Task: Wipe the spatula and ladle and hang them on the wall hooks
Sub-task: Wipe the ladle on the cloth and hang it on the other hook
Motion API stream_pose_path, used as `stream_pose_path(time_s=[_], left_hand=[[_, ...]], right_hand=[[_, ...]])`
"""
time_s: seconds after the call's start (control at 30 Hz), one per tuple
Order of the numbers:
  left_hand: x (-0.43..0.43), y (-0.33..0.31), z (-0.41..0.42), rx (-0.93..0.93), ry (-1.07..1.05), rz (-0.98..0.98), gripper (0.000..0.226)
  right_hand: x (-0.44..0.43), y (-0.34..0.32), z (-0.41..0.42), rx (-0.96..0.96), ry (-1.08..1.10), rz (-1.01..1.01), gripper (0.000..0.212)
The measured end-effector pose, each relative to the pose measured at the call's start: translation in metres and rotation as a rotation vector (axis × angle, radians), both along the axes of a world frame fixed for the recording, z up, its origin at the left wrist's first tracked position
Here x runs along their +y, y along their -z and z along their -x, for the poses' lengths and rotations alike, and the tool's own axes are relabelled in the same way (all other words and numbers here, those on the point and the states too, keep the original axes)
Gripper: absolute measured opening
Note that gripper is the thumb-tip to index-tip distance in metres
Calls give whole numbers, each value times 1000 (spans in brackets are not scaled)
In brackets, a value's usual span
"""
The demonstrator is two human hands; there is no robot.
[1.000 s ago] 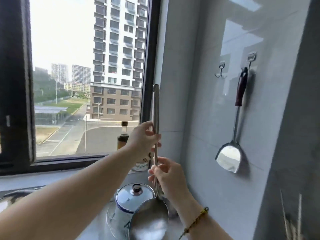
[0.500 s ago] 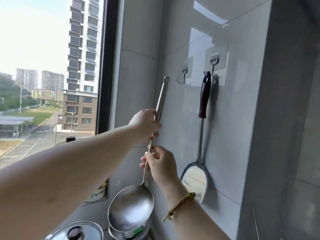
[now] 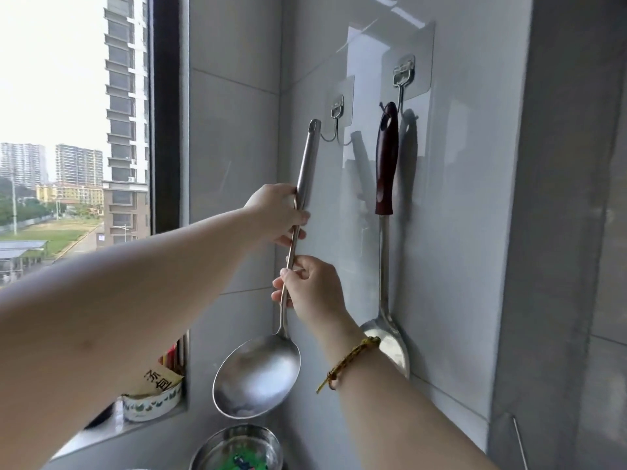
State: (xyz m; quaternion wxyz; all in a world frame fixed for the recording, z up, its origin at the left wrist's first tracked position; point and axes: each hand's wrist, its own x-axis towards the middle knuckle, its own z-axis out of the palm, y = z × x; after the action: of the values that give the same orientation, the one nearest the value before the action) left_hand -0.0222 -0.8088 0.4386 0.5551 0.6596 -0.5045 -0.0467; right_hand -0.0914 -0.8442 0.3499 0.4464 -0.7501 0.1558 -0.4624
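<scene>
A steel bowl sits lowest, under the ladle. The right hand pinches its thin shaft; the left hand wraps the handle above. The handle tip nears the empty hook. Beside it hangs the spatula.

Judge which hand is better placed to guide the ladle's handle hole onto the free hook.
Left. The left hand grips the ladle high on its handle, nearest the empty hook; the right hand grips lower, steadying the shaft.
</scene>
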Motion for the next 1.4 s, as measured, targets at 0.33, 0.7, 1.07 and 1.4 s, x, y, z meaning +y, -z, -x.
stream_pose_path(time_s=[0.33,0.7,1.07,1.4], left_hand=[[-11,9,-5,-15,14,5,39],[-35,22,0,85,64,100,27],[-45,28,-6,66,88,122,21],[-49,35,-8,101,95,130,7]], right_hand=[[-11,11,-8,25,61,17,21],[-33,17,-7,51,275,5,19],[-38,21,-15,96,323,78,21],[-44,31,-11,139,402,86,40]])
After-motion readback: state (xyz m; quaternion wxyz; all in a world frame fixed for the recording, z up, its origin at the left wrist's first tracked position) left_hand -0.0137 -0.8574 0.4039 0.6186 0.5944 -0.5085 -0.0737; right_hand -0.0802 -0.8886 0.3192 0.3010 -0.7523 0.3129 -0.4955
